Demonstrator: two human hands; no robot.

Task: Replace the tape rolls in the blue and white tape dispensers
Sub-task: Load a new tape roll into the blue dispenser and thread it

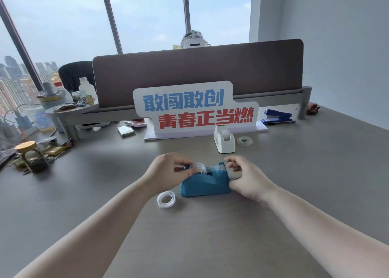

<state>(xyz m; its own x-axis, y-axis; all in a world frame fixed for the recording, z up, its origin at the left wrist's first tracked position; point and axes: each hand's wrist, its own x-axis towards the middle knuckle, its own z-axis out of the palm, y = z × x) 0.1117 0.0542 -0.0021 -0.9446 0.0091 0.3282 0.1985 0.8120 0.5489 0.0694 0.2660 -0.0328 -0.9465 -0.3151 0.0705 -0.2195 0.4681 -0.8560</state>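
Blue tape dispenser on the grey desk. The left hand pinches the tape roll seated in its cradle; the right hand grips the cutter end. A spare roll lies just beside the dispenser's near left corner. Behind, the white dispenser stands with another roll beside it, before a slogan sign.

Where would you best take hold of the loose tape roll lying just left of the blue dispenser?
The loose tape roll lies flat on the desk, hole up. Probably best from above, fingers pinching its outer rim across the ring, or one finger in the hole. Approach from its left or near side, since the blue dispenser stands close on the right.
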